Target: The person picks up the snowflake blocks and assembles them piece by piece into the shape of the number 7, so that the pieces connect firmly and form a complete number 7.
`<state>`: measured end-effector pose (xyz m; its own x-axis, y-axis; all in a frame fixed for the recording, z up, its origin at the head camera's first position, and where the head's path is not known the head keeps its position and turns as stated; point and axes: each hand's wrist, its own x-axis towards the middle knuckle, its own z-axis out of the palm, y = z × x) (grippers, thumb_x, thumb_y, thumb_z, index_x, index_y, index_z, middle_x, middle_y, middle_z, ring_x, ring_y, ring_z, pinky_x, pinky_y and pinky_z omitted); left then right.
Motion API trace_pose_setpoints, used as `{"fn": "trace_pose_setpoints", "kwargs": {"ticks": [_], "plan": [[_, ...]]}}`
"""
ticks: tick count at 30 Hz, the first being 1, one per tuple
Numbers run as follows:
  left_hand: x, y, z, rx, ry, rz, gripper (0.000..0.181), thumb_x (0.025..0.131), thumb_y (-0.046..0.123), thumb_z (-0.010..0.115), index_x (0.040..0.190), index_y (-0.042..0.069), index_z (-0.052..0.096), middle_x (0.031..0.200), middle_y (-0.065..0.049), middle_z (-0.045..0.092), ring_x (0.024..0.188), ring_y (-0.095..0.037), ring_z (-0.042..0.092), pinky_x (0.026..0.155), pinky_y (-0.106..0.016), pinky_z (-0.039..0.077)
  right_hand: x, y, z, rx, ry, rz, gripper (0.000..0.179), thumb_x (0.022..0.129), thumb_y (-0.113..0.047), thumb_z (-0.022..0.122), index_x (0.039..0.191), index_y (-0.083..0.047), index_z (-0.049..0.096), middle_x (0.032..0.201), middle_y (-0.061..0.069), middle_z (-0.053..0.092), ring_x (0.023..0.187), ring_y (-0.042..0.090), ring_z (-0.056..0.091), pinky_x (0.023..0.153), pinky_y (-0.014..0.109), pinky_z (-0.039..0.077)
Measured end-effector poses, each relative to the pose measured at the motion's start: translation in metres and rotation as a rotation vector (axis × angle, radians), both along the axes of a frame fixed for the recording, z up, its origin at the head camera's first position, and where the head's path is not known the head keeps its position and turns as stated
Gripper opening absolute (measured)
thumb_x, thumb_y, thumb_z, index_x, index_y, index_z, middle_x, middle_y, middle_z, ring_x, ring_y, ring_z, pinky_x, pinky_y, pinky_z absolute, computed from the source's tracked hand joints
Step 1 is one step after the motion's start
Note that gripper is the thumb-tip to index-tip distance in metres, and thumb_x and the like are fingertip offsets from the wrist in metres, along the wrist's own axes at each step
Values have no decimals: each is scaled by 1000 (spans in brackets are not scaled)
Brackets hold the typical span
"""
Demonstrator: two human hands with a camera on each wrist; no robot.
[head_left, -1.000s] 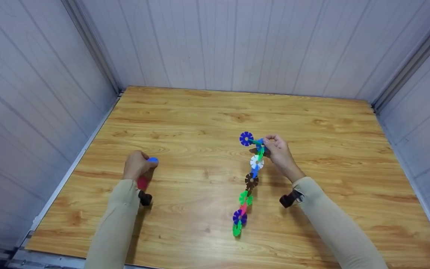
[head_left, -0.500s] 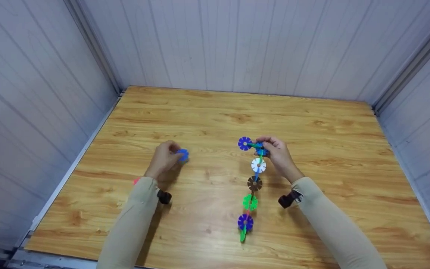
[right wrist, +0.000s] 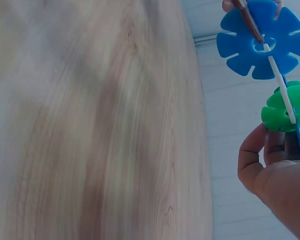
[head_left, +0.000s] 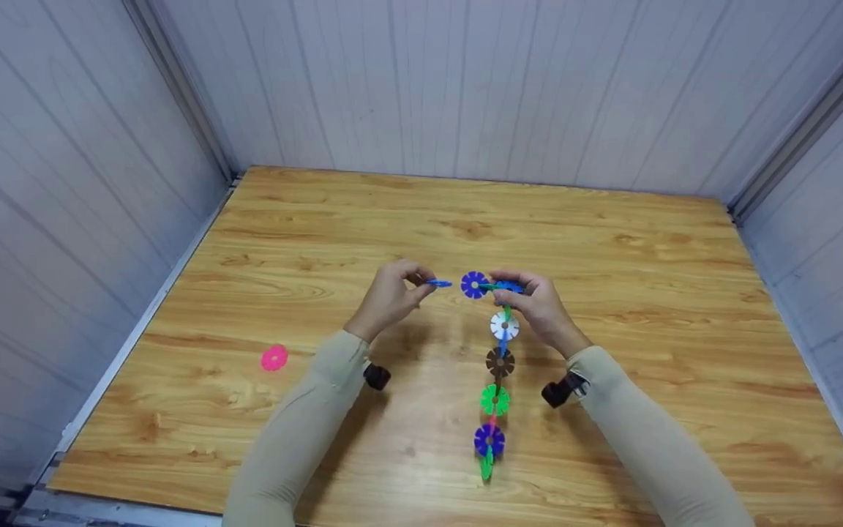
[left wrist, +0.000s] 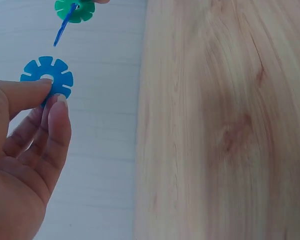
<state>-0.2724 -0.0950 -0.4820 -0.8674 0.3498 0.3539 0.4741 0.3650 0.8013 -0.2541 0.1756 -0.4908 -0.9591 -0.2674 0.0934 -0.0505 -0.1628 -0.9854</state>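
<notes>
Between thumb and fingertips my left hand (head_left: 391,296) pinches a blue notched plastic disc (left wrist: 60,67); in the head view this disc is edge-on. Just right of it, slightly apart, is the purple-blue end disc (head_left: 473,285) of a chain of interlocked notched discs. My right hand (head_left: 542,307) grips that chain near its upper end, at a blue disc (head_left: 509,286). Below hang a white disc (head_left: 504,326), a brown one (head_left: 500,362), a green one (head_left: 495,400) and a purple one (head_left: 489,440). A green disc (head_left: 486,465) ends the chain. The right wrist view shows part of it, including a green disc (right wrist: 285,107).
A loose pink disc (head_left: 274,358) lies flat on the wooden table (head_left: 612,241), left of my left forearm. Pale panel walls (head_left: 421,88) enclose the table at the back and both sides. A small black camera is worn on each wrist.
My left hand has carried the blue disc rightward from the table's left side to near the chain's end, uncovering the pink disc. The right hand stays nearly in place; the chain has turned slightly.
</notes>
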Motion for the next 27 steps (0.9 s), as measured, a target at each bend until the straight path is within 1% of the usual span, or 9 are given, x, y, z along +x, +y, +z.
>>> {"fn": "trace_pose_setpoints", "kwargs": {"ticks": [3, 7, 12, 14, 16, 18, 21, 25, 27], "plan": [[-1, 4, 2, -18, 36, -15, 5, 91, 3, 71, 92, 8, 72, 91, -5, 67, 81, -14, 64, 55, -25, 55, 0, 0, 1, 32, 7, 4, 38, 95, 1, 63, 128, 16, 54, 121, 18, 63, 94, 18, 65, 89, 39, 53], [-2, 7, 3, -34, 61, -38, 4, 91, 4, 71, 92, 8, 73, 90, -4, 68, 81, -13, 65, 56, -25, 55, 0, -1, 2, 73, 14, 13, 35, 95, -1, 63, 126, 15, 58, 120, 17, 65, 91, 20, 66, 90, 41, 53], [-3, 9, 2, -74, 111, -45, 5, 90, 4, 72, 91, 9, 73, 90, -3, 69, 81, -10, 64, 69, -26, 54, 1, -2, 1, 55, -1, 26, 33, 95, 0, 62, 125, 16, 58, 113, 20, 66, 87, 20, 68, 90, 45, 52], [-3, 11, 3, -90, 133, -43, 6, 89, 3, 73, 90, 9, 73, 89, -2, 69, 79, -9, 64, 72, -26, 53, 1, -2, 1, 37, -9, 29, 33, 95, 2, 61, 125, 17, 57, 113, 20, 66, 86, 19, 69, 90, 43, 53], [-3, 12, 2, -103, 156, -44, 6, 89, 3, 74, 89, 8, 72, 88, -1, 69, 79, -9, 63, 72, -26, 53, 1, -2, 1, 24, -17, 30, 34, 95, 3, 61, 126, 18, 56, 114, 21, 66, 87, 19, 70, 89, 41, 54], [-3, 13, 1, -116, 182, -51, 6, 88, 3, 74, 88, 8, 71, 87, 1, 67, 78, -8, 62, 71, -25, 53, 2, -2, 0, 20, -27, 26, 35, 95, 4, 60, 126, 18, 55, 113, 20, 66, 87, 18, 70, 86, 35, 55], [-1, 12, -1, -119, 210, -61, 7, 88, 2, 74, 87, 8, 71, 86, 2, 65, 76, -8, 62, 70, -24, 53, 4, -3, -1, 17, -48, 18, 34, 95, 5, 60, 126, 19, 55, 109, 19, 67, 84, 17, 69, 84, 34, 56], [-1, 13, -1, -103, 217, -73, 9, 87, 0, 75, 86, 8, 71, 84, 2, 65, 75, -8, 61, 69, -24, 53, 4, -5, -1, 20, -55, 20, 33, 94, 5, 61, 124, 18, 56, 99, 19, 68, 81, 17, 68, 78, 32, 57], [-1, 15, -1, -99, 216, -81, 8, 87, 1, 75, 86, 8, 71, 84, 3, 64, 75, -7, 61, 69, -24, 53, 4, -6, 0, 30, -49, 12, 32, 94, 5, 61, 124, 17, 57, 97, 19, 68, 79, 18, 67, 76, 32, 57]]}}
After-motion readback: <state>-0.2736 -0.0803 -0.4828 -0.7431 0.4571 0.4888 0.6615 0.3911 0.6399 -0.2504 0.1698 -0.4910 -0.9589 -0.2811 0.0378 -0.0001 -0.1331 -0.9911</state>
